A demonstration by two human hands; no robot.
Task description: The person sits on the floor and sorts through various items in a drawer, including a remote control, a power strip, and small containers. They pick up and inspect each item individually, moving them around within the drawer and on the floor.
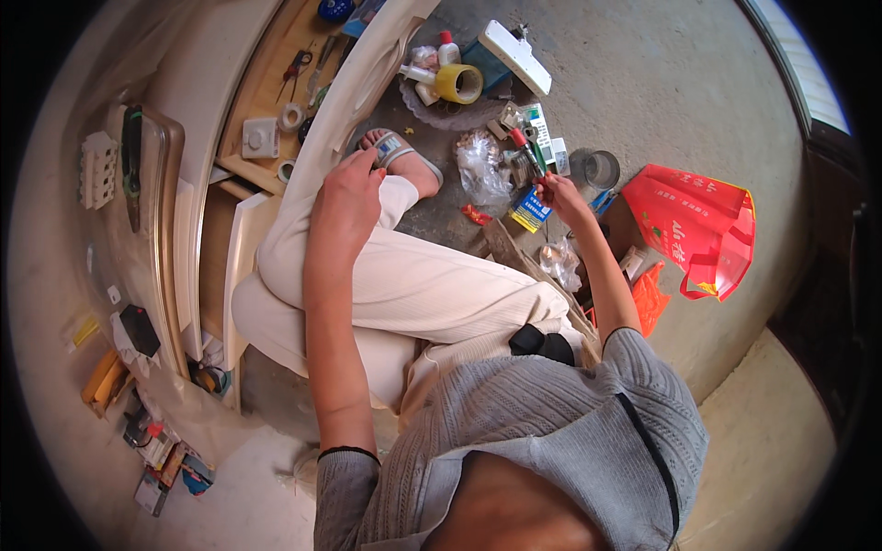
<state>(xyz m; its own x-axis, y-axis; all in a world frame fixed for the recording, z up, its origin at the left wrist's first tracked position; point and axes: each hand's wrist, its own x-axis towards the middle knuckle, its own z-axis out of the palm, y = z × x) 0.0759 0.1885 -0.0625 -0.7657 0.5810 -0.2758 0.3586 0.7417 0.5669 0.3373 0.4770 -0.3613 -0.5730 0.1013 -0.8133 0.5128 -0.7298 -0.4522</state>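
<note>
In my right hand (561, 198) is a slim pen-like object (527, 150) with a red end, held between thumb and fingers; its exact kind is unclear. Just below the hand a blue and yellow box (530, 209) lies on the floor. A clear plastic bag (481, 172) and a glass jar (601, 169) flank it. My left hand (348, 200) is by my bent knee, beside the pale front of a pulled-out drawer (310, 144). Its curled fingers are partly hidden, so whether they hold anything cannot be seen.
On the floor ahead stands a scalloped basin (441, 118) holding yellow tape (459, 84) and bottles. A white appliance head (517, 56) leans there. At right is a red shopping bag (692, 227). Tools lie in the drawer and several items on the cabinet top (62, 275).
</note>
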